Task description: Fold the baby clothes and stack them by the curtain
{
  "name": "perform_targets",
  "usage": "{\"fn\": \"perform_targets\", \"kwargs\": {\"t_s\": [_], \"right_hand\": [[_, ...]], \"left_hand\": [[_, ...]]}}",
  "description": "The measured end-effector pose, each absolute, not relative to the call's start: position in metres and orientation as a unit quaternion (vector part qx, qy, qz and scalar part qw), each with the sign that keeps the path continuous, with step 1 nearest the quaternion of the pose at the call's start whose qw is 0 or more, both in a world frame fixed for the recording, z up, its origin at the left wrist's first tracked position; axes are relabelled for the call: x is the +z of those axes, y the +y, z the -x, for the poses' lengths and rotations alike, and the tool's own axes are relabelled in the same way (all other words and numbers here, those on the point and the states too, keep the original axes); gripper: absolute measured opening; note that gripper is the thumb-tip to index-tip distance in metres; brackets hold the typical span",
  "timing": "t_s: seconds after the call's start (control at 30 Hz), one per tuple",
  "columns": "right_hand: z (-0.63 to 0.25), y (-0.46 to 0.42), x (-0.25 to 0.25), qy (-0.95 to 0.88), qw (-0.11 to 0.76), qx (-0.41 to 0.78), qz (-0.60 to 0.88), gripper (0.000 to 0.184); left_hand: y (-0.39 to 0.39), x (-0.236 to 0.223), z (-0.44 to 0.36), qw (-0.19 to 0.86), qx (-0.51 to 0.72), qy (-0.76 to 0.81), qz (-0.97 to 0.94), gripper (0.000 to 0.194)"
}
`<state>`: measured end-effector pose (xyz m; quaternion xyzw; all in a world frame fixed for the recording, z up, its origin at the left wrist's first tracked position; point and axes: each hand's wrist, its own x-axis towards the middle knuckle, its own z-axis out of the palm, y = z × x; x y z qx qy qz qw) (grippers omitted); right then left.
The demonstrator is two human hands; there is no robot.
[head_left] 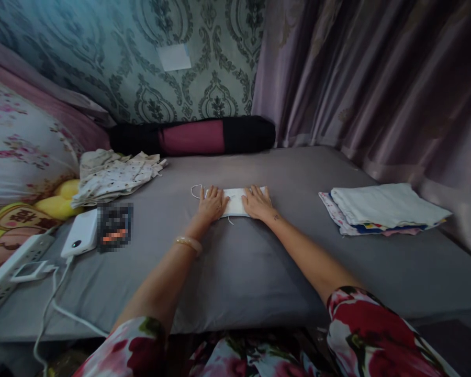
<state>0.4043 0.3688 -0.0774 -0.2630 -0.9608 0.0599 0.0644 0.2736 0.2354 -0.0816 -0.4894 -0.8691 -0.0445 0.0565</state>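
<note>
A small white folded cloth (235, 201) with thin white strings lies on the grey bed sheet (235, 262) in the middle of the view. My left hand (212, 204) lies flat on the cloth's left end, fingers stretched out. My right hand (259, 203) lies flat on its right end, fingers spread. Both palms press down on the cloth, which shows between and under them. A gold bangle (188, 243) sits on my left wrist.
A stack of folded cloths (384, 209) lies to the right. A crumpled pile of patterned clothes (113, 175) lies at the back left. A white device (80, 238), a power strip (11, 267) and cables sit at the left. A black and maroon bolster (192, 136) lies against the wall.
</note>
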Motion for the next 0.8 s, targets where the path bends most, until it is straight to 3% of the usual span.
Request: {"fn": "perform_targets", "kwargs": {"t_s": [0.43,0.8], "right_hand": [[-0.402,0.361,-0.089,-0.960,0.080,0.072,0.259,0.054],[-0.391,0.353,-0.087,-0.966,0.095,0.098,0.218,0.053]], "left_hand": [[0.241,-0.090,-0.281,0.018,-0.058,-0.868,0.494,0.056],[0.252,-0.093,-0.293,0.048,-0.098,-0.856,0.504,0.050]]}}
